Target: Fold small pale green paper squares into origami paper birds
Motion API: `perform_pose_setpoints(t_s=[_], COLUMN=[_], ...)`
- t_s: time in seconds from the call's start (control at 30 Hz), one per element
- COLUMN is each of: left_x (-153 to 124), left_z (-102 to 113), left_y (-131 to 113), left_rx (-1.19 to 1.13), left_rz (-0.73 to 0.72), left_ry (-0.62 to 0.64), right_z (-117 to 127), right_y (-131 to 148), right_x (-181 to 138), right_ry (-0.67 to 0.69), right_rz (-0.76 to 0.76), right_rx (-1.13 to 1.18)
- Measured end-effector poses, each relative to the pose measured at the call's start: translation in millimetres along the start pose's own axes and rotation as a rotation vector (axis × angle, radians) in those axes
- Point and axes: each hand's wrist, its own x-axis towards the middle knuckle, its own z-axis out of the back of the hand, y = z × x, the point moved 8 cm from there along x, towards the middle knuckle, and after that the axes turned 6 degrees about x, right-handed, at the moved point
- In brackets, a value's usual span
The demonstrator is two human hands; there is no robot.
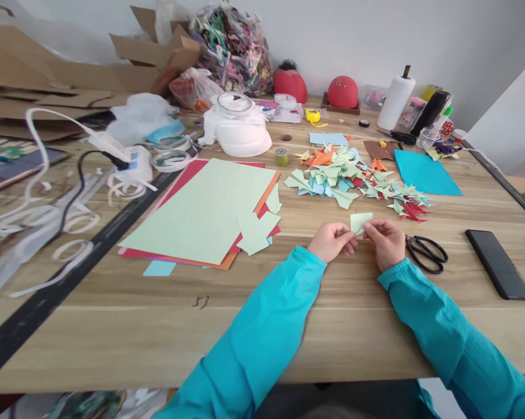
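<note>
Head view: my left hand (331, 242) pinches the lower left corner of a small pale-green paper (360, 222), and my right hand (385, 243) pinches its right edge, so it sits between them over the bench (345, 337). I judge this a folding step; the next move seems to call for light, even fingertip pressure. Left of my left hand lies a paper stack (197, 212); beyond both hands, a heap of folded paper pieces (337, 173); just beside my right hand, scissors (437, 271), and farther right a phone (500, 265). Only the scissors seem to crowd me.
</note>
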Motion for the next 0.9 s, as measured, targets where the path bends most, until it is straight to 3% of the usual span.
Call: perform_pose_setpoints(t_s=[0.3,0.9], left_x=[-1.2,-2.2], left_z=[-4.2,-12.3], left_y=[2.5,7.6], left_rx=[-0.026,-0.017], left_rz=[0.036,0.079], left_ry=[-0.006,0.147], right_z=[3.0,2.2], right_y=[-0.9,2.5], right_x=[-0.7,-1.7], right_ry=[-0.046,-0.069], right_rz=[-0.003,-0.016], right_rx=[-0.002,0.004])
